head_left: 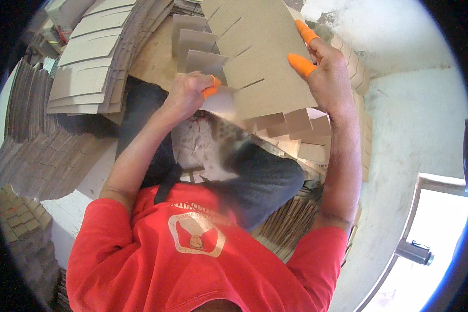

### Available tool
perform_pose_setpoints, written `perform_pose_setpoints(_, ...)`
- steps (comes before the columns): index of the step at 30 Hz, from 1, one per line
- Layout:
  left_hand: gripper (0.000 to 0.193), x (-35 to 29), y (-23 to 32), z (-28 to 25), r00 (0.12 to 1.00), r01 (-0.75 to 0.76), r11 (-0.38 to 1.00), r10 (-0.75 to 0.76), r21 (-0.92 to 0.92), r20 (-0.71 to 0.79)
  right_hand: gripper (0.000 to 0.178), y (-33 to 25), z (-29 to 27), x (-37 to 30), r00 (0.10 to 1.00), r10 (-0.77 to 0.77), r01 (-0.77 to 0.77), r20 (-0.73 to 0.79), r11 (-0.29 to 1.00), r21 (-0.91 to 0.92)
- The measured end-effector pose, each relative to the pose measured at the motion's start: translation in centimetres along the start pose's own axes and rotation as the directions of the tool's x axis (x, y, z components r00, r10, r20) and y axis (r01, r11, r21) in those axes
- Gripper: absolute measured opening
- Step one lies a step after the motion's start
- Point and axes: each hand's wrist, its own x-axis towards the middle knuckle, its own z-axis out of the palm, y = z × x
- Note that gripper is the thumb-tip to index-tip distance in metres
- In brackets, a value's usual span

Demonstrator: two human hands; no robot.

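A slotted brown cardboard sheet (268, 62) lies tilted in front of me, with several slits cut in from its left side. Cardboard divider strips (203, 61) stick out crosswise along that side, and more ends show under its near edge. My left hand (190, 93) is closed, pinching a divider strip at the sheet's near left corner; orange covers sit on its fingertips. My right hand (327, 70) grips the sheet's right edge, its orange-covered thumb on the upper face. Another orange-covered finger lies along the edge, and the remaining fingers are hidden.
A fanned stack of slotted cardboard sheets (88, 57) stands at the far left. More cardboard bundles (26, 104) are piled beside it and at the lower left (23, 218). Cardboard pieces (291, 221) lie by my right knee. A pale wall (400, 119) rises on the right.
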Motion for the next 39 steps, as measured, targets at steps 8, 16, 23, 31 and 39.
perform_pose_setpoints(8,0.006,0.0,0.3,0.0,0.998,0.063,0.998,-0.062,-0.018,0.025,0.059,-0.3,1.0,0.0,0.988,-0.149,0.148,0.043,0.989,0.016)
perform_pose_setpoints(16,0.009,-0.1,-0.3,0.3,0.999,0.009,1.000,-0.009,-0.006,0.047,0.058,-1.6,0.9,-1.4,0.999,0.023,-0.027,0.035,0.992,0.121)
perform_pose_setpoints(23,0.018,-0.8,-0.6,0.3,0.999,-0.008,0.995,0.013,-0.096,0.046,0.059,-1.4,1.9,-1.8,0.998,-0.044,0.042,0.039,0.997,0.058)
perform_pose_setpoints(31,0.013,-0.1,-0.3,0.5,0.997,0.056,0.998,-0.055,-0.005,0.044,0.048,1.8,9.6,-1.3,0.934,-0.109,0.112,0.341,0.994,0.012)
perform_pose_setpoints(39,0.019,0.6,-0.2,0.5,0.999,0.031,0.996,-0.035,0.085,0.041,0.029,0.4,10.8,-0.7,0.832,-0.092,0.253,0.547,0.940,-0.227)
